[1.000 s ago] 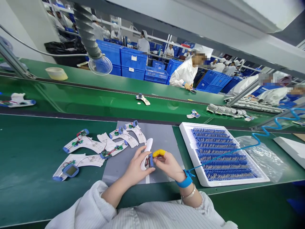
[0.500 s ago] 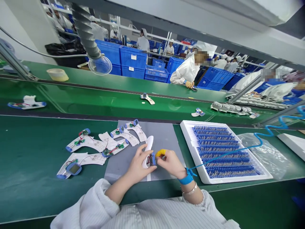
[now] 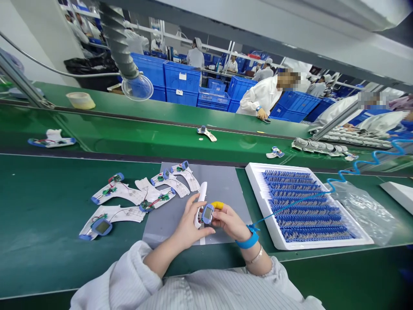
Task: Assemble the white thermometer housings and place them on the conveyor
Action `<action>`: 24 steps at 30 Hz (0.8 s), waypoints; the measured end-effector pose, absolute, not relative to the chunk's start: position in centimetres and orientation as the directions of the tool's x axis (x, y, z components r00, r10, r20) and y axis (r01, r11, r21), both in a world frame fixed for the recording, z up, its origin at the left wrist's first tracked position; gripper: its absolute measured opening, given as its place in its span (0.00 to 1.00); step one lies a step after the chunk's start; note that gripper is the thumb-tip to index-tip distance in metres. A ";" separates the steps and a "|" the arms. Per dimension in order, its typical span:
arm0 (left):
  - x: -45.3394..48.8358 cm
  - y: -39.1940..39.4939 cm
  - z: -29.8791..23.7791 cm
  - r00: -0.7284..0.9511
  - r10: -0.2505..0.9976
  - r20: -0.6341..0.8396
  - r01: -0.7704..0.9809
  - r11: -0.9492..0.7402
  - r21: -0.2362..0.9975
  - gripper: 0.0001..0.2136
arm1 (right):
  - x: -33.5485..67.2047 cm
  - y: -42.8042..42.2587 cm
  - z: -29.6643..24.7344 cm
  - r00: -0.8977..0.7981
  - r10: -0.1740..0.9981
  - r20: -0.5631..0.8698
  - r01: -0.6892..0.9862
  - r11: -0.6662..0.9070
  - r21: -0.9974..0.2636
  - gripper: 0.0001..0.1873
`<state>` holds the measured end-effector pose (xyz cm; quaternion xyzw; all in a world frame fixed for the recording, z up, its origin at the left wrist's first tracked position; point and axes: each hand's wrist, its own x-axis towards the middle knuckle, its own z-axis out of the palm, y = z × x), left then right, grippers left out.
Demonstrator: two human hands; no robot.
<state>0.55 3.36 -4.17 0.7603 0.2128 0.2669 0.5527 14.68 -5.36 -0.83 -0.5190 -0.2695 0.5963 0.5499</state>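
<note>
My left hand (image 3: 190, 221) grips a long white plastic device housing (image 3: 200, 202) upright on its side, near the middle of a grey mat (image 3: 226, 185). My right hand (image 3: 229, 222), with a yellow finger cot (image 3: 217, 205) on one finger, pinches a small blue-framed LCD module (image 3: 208, 214) against the housing. Its wires and the housing's lower part are hidden behind my fingers. To the left lie several white housing halves with green circuit boards and blue parts (image 3: 158, 196).
A white foam tray (image 3: 261, 206) of blue parts stands to my right, beside a clear plastic bag (image 3: 363, 211). A blue coiled cord runs from my wrist strap (image 3: 248, 241) across it. A green conveyor belt (image 3: 155, 137) carries loose devices, and co-workers stand beyond it among blue crates.
The blue-framed module in my right hand has turned so its screen faces up. Devices on the conveyor belt have moved to the right.
</note>
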 end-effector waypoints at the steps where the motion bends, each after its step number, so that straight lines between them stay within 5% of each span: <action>1: 0.5 3.3 -4.2 0.753 0.634 0.176 0.036 -0.307 0.951 0.29 | 14.6 -5.3 -0.9 0.156 0.932 -0.327 -0.375 -0.251 -0.892 0.15; 8: 0.7 3.2 -4.2 0.747 0.631 0.210 0.064 -0.382 0.922 0.28 | 14.8 -4.7 -0.7 0.051 0.964 -0.261 -0.197 -0.247 -0.949 0.13; 18: 0.6 2.7 -4.6 0.724 0.597 0.346 -0.009 -0.494 0.870 0.22 | 14.7 -4.5 -1.5 -0.039 0.959 -0.282 -0.275 -0.281 -0.919 0.13; 21: 0.8 3.0 -4.2 0.734 0.616 0.286 -0.019 -0.402 0.916 0.21 | 15.0 -4.2 -1.4 -0.006 0.959 -0.283 -0.240 -0.276 -0.931 0.15; 24: 0.8 3.2 -3.8 0.773 0.625 0.110 -0.033 -0.133 0.991 0.22 | 15.4 -4.0 -0.9 0.032 0.953 -0.302 -0.158 -0.294 -0.943 0.16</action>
